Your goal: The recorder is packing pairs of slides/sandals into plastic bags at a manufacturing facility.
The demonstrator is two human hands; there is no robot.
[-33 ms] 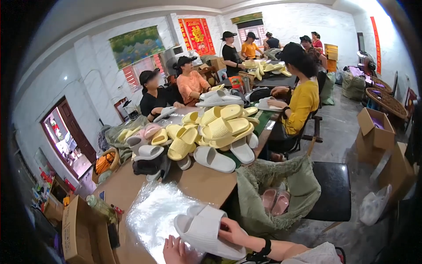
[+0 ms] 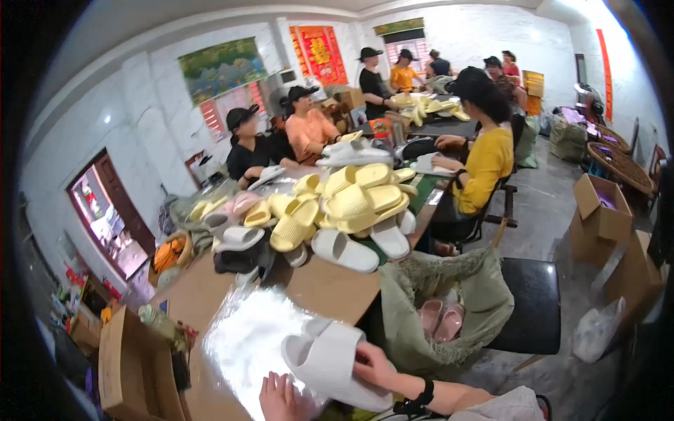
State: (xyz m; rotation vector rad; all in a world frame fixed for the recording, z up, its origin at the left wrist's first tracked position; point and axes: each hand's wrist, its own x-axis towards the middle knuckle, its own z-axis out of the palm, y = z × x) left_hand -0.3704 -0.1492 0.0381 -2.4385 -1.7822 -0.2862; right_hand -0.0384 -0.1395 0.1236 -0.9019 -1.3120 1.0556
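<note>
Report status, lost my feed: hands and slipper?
Right hand grips white slipper. Left hand flat on clear plastic bag. Slipper pile beyond, apart.

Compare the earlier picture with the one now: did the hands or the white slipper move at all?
Nothing visibly changed. The right hand rests on the white slipper, the left hand lies on the clear plastic bag beside it, and the pile of yellow slippers on the table looks the same.
</note>
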